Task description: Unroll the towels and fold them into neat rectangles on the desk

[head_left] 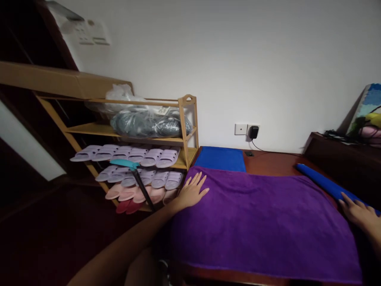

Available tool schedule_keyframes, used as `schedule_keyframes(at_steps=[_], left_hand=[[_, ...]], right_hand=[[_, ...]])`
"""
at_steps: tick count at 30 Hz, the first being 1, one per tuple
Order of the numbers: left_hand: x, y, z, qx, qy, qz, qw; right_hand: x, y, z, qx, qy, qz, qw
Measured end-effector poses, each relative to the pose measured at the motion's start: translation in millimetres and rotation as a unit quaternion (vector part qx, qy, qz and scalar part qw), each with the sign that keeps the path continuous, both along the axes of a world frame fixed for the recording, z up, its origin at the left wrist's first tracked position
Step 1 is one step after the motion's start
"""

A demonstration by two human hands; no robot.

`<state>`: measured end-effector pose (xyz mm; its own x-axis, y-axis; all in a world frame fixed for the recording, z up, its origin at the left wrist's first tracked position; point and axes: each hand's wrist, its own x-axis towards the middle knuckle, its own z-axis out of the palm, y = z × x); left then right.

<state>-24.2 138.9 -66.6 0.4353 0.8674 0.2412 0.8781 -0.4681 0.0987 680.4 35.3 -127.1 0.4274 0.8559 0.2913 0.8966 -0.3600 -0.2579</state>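
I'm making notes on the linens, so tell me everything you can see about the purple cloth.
The purple cloth is plain and roughly rectangular, with a soft, plush look like towelling. It lies spread out over a reddish-brown surface, with shallow wrinkles, most visible toward its far edge. That edge appears to cover part of a flat blue piece. The left hand rests on it, fingers spread, near its far left corner.

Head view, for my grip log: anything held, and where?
Left hand: nothing, flat on the purple cloth. Right hand: at the blue roll; whether gripping can't be told.
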Motion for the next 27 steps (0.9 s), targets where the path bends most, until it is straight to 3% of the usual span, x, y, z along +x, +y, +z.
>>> schedule_keyframes(at_steps=[3, 12, 14, 16, 19, 23, 27], left_hand=[[0, 2, -0.7, -0.003, -0.005, 0.001, 1.0], [-13, -10, 9.8, 0.032, -0.042, -0.01, 0.999], [-29, -25, 10.3, 0.01, -0.066, -0.004, 0.998], [-49, -46, 5.8, -0.011, -0.113, 0.007, 0.993], [-78, -87, -8.0, -0.064, -0.217, 0.037, 0.973], [-99, -130, -24.2, -0.188, -0.35, 0.092, 0.913], [-102, -143, -26.1, -0.229, -0.402, 0.108, 0.88]], right_hand=[[-10, 6, 4.1, -0.043, -0.036, -0.092, 0.994], [-50, 23, 27.3, -0.088, -0.053, -0.166, 0.981], [-71, 28, 35.5, -0.036, -0.097, -0.139, 0.985], [-96, 38, 41.4, -0.005, -0.134, -0.039, 0.99], [-124, 56, 40.3, -0.077, -0.093, 0.102, 0.987], [-134, 70, 27.5, -0.138, -0.049, 0.078, 0.986], [-140, 64, 27.7, -0.12, -0.074, 0.052, 0.989]])
